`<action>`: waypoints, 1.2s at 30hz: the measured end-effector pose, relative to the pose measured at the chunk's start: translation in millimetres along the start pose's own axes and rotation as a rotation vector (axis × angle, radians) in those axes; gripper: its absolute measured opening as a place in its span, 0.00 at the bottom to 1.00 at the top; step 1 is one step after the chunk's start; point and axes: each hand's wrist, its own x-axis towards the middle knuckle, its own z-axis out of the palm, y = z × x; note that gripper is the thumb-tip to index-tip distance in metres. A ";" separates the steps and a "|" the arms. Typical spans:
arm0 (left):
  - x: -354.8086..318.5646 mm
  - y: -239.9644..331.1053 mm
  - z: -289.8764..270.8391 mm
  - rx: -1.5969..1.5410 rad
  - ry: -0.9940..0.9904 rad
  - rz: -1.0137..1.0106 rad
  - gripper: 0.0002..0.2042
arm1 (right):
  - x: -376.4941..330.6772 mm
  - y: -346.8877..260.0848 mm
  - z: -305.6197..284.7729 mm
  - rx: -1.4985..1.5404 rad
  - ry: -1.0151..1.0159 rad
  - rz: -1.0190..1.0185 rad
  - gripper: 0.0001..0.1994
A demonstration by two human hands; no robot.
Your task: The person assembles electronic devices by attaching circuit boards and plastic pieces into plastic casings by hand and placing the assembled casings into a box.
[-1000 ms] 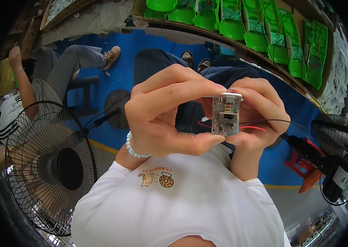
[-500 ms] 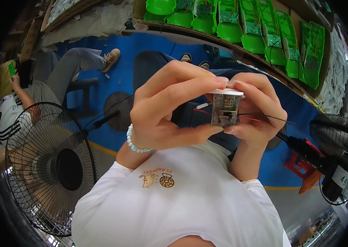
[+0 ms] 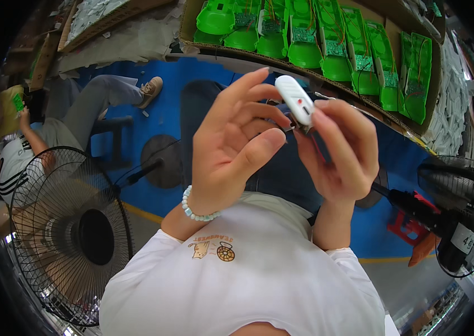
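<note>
Casing, white, narrow and rounded at both ends [image 3: 290, 95], is held up in midair just above centre. Its long axis runs from 11 o'clock to 5 o'clock. The end pointing to 11 is ribbed; toward the 5 o'clock end are a red spot and a small dark slot. A darker piece [image 3: 305, 129] shows just beneath that lower end, mostly hidden by fingers.

The casing lies between the two hands, at about 2 o'clock from the left hand and between 10 and 11 o'clock from the right. The right hand [image 3: 342, 150] grips it near its lower end with bent fingers. The left hand [image 3: 236, 134] is loosely open, its fingers half curled and its fingertips right beside the casing; whether they touch it cannot be told. A pale beaded bracelet [image 3: 187, 205] circles the left wrist.

At 1 o'clock, a cardboard box [image 3: 190, 20] holds a row of bright green shells [image 3: 304, 56] with circuit boards and wires. A black fan [image 3: 94, 236] stands at 8 o'clock. At 9 o'clock, a seated co-worker [image 3: 21, 154] holds a green item [image 3: 19, 102].
</note>
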 end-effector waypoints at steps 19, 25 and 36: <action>7.3 -25.2 -15.0 -0.545 -0.162 -0.034 0.25 | 10.5 -19.5 -11.4 0.419 -0.013 0.560 0.17; 1.0 -22.3 -11.2 -0.337 -0.082 -0.011 0.25 | 7.3 -23.2 -14.8 0.633 -0.060 0.818 0.12; -1.4 -28.1 -13.5 -0.201 0.043 0.058 0.13 | 9.5 -22.8 -15.3 0.764 -0.070 0.962 0.09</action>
